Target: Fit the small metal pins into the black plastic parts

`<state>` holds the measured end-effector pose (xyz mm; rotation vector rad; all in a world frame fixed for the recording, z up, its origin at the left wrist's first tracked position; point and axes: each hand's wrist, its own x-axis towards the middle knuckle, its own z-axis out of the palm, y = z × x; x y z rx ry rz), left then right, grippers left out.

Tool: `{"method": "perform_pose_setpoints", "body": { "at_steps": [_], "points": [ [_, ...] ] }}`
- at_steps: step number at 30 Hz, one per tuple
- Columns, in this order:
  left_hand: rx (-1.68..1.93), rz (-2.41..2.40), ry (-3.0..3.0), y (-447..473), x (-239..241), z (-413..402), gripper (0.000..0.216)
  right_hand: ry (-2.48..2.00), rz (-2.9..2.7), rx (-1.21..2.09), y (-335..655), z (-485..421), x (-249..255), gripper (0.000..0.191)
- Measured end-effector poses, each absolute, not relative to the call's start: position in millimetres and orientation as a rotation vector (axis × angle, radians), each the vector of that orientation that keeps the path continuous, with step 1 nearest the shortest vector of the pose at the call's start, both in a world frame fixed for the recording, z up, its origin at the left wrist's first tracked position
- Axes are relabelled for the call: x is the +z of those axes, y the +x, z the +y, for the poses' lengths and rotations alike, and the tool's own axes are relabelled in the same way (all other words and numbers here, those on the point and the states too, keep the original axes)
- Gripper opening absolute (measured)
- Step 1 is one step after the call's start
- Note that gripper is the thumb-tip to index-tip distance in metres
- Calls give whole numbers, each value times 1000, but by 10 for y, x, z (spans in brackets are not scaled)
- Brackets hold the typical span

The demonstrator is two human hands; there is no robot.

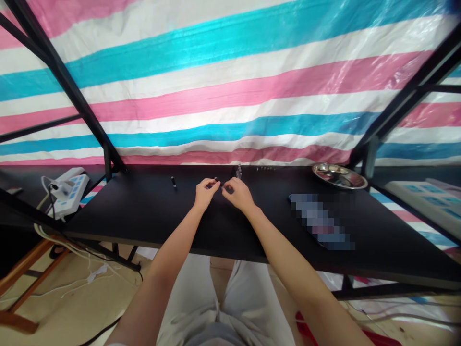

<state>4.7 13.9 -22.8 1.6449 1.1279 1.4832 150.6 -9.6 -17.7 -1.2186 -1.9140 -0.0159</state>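
Note:
My left hand (206,193) is closed in a pinch above the black table (144,211), with the tip of a small dark piece (216,179) showing at its fingers. Close beside it, my right hand (239,193) has thumb and forefinger curled together; whatever they hold is too small to make out. Just behind the right hand stand several small shiny pieces (239,170), partly hidden by it. Left of both hands lies a short black stick with pale ends (173,182).
Tiny light pieces (265,168) line the back edge. A round metal tray (340,176) sits at the back right, with a blurred-out flat object (320,222) nearer me. A white power strip (74,194) lies left. Black frame posts (72,91) and a striped sheet (230,96) bound the table.

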Motion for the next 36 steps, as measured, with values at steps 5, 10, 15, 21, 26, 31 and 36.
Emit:
{"method": "perform_pose_setpoints", "body": {
  "at_steps": [5, 10, 15, 21, 26, 31, 36],
  "points": [
    [1454, 1062, 1534, 64, -255, 150, 22, -1209, -1912, -43, 1496, -108, -173, 15],
    [1379, 1066, 1545, 72, -250, 124, 23, -1226, -1929, -56, 1490, -119, -144, 15],
    [1303, 1059, 1484, 91, -239, 97, 27, -1241, -1936, -64, 1485, -115, -146, 14],
    [1298, 1431, 1573, -23, -176, 150, 24, -1260, -2003, 32, 1477, -116, -178, 22],
    [1093, 2151, 1707, -406, -28, 235, 22, -1330, -2031, 145, 1498, -111, -209, 28],
    [888, 2358, 1606, -689, 12, 286, 25, -1359, -2041, 193, 1509, -102, -232, 27],
    [830, 2407, 1559, -752, -5, 301, 24, -1357, -2044, 215, 1514, -94, -249, 27]
  ]
}}
